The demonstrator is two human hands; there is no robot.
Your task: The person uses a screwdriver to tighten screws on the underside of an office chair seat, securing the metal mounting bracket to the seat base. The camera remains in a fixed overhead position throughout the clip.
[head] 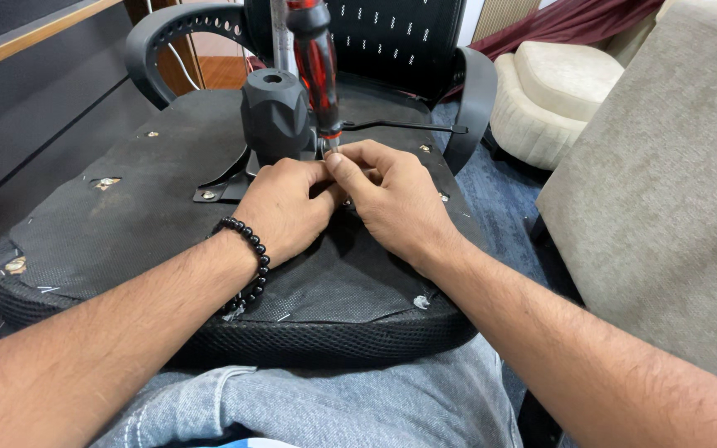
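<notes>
An office chair lies upturned across the person's lap, its seat underside [168, 216] facing up. Both hands meet at the mounting plate's right edge: the left hand [284, 207] and right hand [392, 195] pinch their fingers at the tip of an upright red-and-black screwdriver [317, 62], its long axis vertical, just beside the black column socket [274, 112].

I see an upturned black office chair seat [126, 216], fabric-covered underside up, resting across my lap on blue jeans [334, 406]. It carries the rest. Bolted to it near the middle is a black metal mechanism plate [221, 187], with a dark grey faceted plastic column housing [274, 112] standing upright on it. A thin black lever rod [404, 128] runs out to the right. Small silver bolt heads [107, 182] dot the fabric. Mesh edging wraps the near rim.
</notes>
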